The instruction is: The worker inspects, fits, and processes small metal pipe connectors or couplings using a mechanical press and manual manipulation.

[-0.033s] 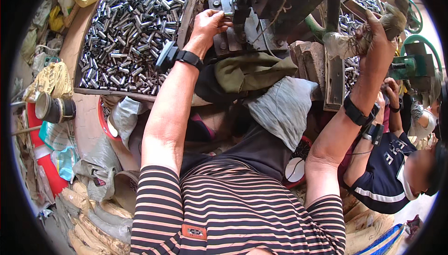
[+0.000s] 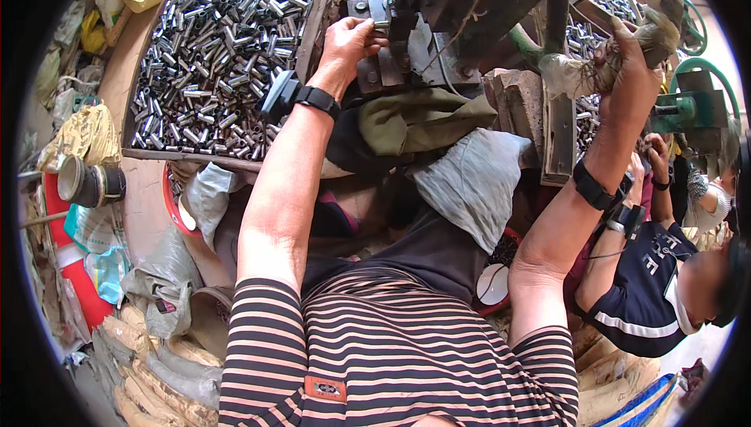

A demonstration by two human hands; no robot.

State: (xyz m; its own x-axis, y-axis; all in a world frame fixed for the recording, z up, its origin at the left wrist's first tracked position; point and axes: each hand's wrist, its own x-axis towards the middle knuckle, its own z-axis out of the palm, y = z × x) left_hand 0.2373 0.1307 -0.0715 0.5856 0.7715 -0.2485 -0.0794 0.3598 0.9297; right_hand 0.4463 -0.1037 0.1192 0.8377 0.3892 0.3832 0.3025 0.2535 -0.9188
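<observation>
Left hand (image 2: 348,40) pinches a small part at the metal fixture (image 2: 383,8) of the machine. Right hand (image 2: 630,59) clamped on cloth-wrapped lever (image 2: 653,32). Tray of metal tubes (image 2: 219,52) just left of left hand.

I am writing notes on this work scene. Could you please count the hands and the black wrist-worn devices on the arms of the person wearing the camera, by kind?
Bare hands: 2, the left hand at the grey metal machine block, the right hand gripping the rag-wrapped lever handle.
Black wrist-worn devices: 2, one on the left wrist, one on the right wrist.
Total: 4.
</observation>
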